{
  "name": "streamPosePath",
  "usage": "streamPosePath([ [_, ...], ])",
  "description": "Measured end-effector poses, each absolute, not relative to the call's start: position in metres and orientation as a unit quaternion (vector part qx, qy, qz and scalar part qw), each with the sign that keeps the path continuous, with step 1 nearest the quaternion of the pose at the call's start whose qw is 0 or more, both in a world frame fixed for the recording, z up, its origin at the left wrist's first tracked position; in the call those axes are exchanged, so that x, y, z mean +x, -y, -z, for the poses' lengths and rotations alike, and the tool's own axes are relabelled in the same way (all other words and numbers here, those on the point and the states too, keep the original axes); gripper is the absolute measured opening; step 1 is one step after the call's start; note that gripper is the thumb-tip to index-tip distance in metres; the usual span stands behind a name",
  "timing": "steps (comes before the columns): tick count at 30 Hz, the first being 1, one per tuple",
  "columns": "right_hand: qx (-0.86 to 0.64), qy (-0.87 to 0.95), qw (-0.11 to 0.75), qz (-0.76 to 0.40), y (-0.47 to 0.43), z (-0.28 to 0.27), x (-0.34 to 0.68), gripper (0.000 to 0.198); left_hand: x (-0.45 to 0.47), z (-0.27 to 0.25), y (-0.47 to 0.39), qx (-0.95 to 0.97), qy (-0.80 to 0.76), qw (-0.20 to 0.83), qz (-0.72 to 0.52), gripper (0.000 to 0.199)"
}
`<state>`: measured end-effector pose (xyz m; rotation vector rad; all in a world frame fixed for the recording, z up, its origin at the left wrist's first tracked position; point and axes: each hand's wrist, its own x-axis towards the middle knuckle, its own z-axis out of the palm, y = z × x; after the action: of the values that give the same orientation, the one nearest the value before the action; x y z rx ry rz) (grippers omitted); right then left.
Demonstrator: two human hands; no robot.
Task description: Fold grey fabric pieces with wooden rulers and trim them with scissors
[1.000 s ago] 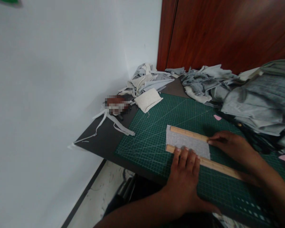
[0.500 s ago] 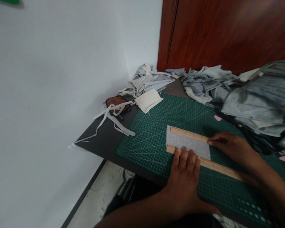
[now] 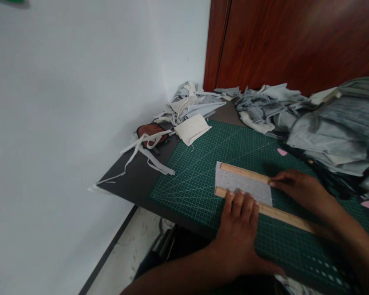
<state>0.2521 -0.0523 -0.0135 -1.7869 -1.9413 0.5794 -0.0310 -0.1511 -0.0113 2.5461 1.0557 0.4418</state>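
Observation:
A light grey piece of fabric (image 3: 242,182) lies flat on the green cutting mat (image 3: 199,164). My left hand (image 3: 238,229) is open, its fingers stretched across a long wooden ruler (image 3: 285,218) that runs along the fabric's near edge and past it to the right. Close to the far edge of the fabric rests a shorter-looking wooden ruler (image 3: 244,171). Its right end is pinched between the thumb and fingers of my right hand (image 3: 299,186). My right forearm covers the far end of the long ruler.
Grey and white fabric scraps (image 3: 190,102) are heaped at the back left, beside a cream fabric piece (image 3: 192,129). A brown pouch (image 3: 152,133) with strips over it sits by the wall. Larger cloth piles (image 3: 335,127) fill the right, near pink chalk-like pieces (image 3: 282,152).

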Motion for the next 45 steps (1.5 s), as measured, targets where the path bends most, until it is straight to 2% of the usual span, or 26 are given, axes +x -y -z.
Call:
streamPosePath([
  [9,-0.657,0.691,0.217,-0.209,0.053,0.008,0.248,0.049,-0.030,0.011,0.151,0.898,-0.373,0.172,-0.154,0.120],
  [20,-0.655,0.688,0.220,-0.223,0.052,0.014,0.253,0.035,-0.031,0.009,0.151,0.900,-0.375,0.170,-0.142,0.118],
  [28,-0.648,0.694,0.225,-0.221,0.052,0.014,0.252,0.045,-0.029,0.011,0.151,0.903,-0.377,0.153,-0.137,0.120],
  [38,-0.635,0.710,0.207,-0.224,0.049,0.019,0.260,0.035,-0.030,0.013,0.151,0.904,-0.370,0.165,-0.134,0.118],
  [45,-0.632,0.715,0.206,-0.216,0.052,0.015,0.255,0.038,-0.030,0.013,0.149,0.906,-0.369,0.163,-0.127,0.119],
])
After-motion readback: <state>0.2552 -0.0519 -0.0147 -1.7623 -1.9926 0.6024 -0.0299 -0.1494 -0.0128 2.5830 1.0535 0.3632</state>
